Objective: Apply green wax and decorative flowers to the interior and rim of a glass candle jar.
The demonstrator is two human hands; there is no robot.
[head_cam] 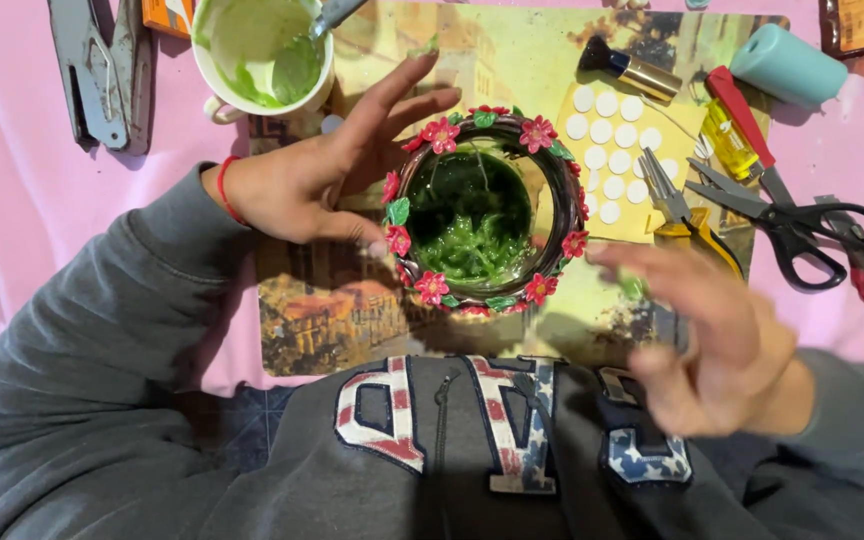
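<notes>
A glass jar (480,210) seen from above stands on a picture mat (352,310). Its rim is ringed with red flowers and green leaves, and green stuff lies inside. My left hand (337,165) is spread against the jar's left side, thumb touching the rim, fingers apart. My right hand (712,330) is blurred, fingers apart, just right of the jar and holding nothing.
A white mug (214,55) with green paste and a spoon stands at the back left. A sheet of white round pads (617,150), pliers (677,205), black scissors (802,225), a brush (627,68), a teal roll (787,65) and a grey tool (102,70) lie around on the pink cloth.
</notes>
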